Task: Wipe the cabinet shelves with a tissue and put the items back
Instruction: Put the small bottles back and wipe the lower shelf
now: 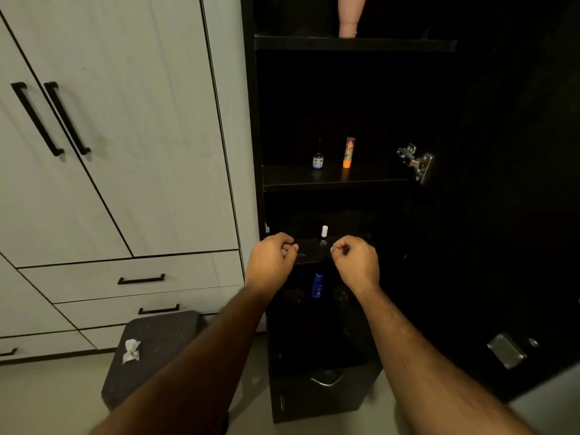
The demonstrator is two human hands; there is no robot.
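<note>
**Hands idle at the lower shelf; tissue parked on the stool**

1. Stool [163, 346], near left, on the floor beside the cabinet [251, 120]. The crumpled tissue [131, 351] lies near its left edge, within reach but in neither hand. Judgement: it was set there to free the hands for returning items.

2. Left hand [271, 262] and right hand [357, 262] hover side by side just in front of the lower shelf's front edge [310, 259]. Fingers of both are curled inward with fingertips near the thumbs; nothing visible is held in either. They do not touch each other.

3. A small bottle with a white cap [323, 235] stands upright on the lower shelf, between the two hands and just behind them. Judgement: upright, near the front edge, it counts as returned.

4. Below that shelf a blue bottle [318, 285] stands in the dark bottom compartment.

5. Middle shelf [335, 180]: a dark dropper-type bottle [318, 157] and an orange-based tube [348, 152] stand upright, near each other, toward the centre.

6. Top shelf [354, 43]: a pale upright object [350, 17], partly cut off by the frame.

7. Judgement: replacement is far advanced; whether wiping is complete cannot be told
</note>
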